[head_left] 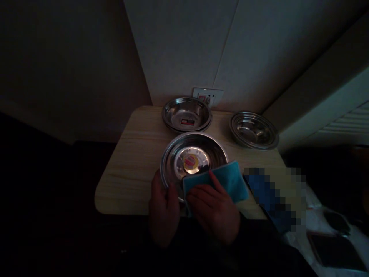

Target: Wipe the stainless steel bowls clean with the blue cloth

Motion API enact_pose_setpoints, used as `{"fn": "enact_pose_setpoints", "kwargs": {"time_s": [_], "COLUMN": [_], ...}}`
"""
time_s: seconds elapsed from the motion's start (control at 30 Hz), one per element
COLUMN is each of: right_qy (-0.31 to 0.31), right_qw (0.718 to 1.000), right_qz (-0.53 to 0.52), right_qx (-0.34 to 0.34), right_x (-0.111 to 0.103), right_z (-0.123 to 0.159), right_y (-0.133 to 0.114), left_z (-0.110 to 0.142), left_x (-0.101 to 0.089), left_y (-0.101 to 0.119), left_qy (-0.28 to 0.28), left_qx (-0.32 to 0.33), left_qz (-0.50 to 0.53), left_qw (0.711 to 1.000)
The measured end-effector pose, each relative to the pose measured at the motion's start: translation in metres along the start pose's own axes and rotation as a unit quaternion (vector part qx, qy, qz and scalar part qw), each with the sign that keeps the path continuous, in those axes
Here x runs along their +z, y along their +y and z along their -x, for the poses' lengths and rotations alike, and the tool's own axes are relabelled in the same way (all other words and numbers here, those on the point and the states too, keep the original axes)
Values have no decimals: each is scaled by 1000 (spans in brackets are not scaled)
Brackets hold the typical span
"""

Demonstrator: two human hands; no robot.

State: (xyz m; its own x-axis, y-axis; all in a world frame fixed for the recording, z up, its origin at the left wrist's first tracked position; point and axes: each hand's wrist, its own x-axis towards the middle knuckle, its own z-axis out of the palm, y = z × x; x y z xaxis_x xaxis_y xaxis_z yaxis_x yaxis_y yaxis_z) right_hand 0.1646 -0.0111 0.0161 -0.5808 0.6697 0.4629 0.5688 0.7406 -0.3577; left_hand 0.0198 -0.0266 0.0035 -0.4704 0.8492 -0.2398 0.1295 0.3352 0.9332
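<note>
A shiny metal basin [215, 150] with a round yellow and red sticker inside stands at the front of the small wooden table. My left hand [164, 211] grips its near left rim, thumb towards the inside and fingers on the outer side. In my right hand [211, 209] is a blue cloth [230, 181], pressed over the basin's near right rim. The cloth covers that stretch of rim, and part of it hangs out to the right. The fingertips of my right hand lie on the cloth.
Behind the basin stand stacked metal bowls [187, 109], the top one with a red and black label. More nested metal bowls [253, 130] stand at the table's back right. A wall socket [211, 94] is behind the table [127, 165]. A blurred-out flat object [271, 200] lies at the right edge.
</note>
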Motion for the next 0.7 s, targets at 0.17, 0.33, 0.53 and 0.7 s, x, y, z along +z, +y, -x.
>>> {"fn": "enact_pose_setpoints", "kwargs": {"time_s": [0.17,0.33,0.53,0.7], "right_qy": [-30,-2,-43,35], "right_qw": [999,1000,997,996], "right_qz": [34,11,55,25], "right_qx": [-20,8,-24,75], "right_x": [-10,3,-23,-62], "right_z": [7,-3,11,16], "right_y": [9,-3,22,44], "left_z": [-1,1,-1,-9], "left_x": [0,1,-3,-14], "left_y": [1,6,12,23], "left_qy": [14,23,-28,-55], "left_qx": [19,30,28,4], "left_qz": [10,-24,-38,-17], "left_qw": [1000,999,998,998]}}
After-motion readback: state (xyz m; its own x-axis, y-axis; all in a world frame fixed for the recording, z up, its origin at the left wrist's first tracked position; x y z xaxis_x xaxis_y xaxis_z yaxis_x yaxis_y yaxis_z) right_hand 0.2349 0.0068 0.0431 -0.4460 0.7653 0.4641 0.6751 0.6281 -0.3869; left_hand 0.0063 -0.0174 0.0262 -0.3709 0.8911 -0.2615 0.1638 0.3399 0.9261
